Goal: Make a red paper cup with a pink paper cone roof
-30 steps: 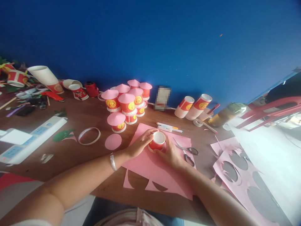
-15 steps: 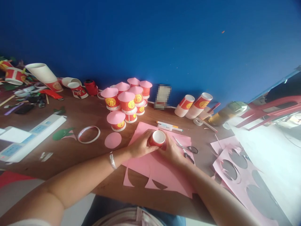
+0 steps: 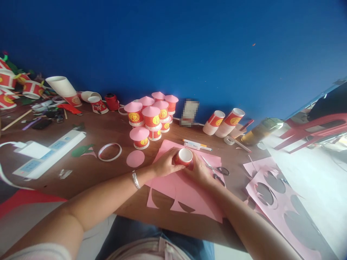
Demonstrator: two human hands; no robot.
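Note:
A red paper cup (image 3: 185,156) with a white rim stands on the pink paper sheet (image 3: 195,191), its round white end facing up. My left hand (image 3: 168,161) is wrapped round its left side, and my right hand (image 3: 199,169) grips it from the right. Scissors (image 3: 217,169) with black handles lie just right of my right hand. A pink paper disc (image 3: 135,159) rests on the table to the left of the sheet. Behind it are several red cups with pink cone tops (image 3: 139,133), some stacked. Markers (image 3: 195,145) lie beyond the held cup.
A power strip (image 3: 54,153) and a tape roll (image 3: 110,152) lie on the left of the table. Cup stacks (image 3: 230,122), a small tape roll (image 3: 229,140) and a bottle (image 3: 261,130) stand back right. Cut pink scraps (image 3: 271,195) lie at the right edge.
The view has turned slightly left, so things on the left sit further right in the picture. Both hands keep their hold on the cup.

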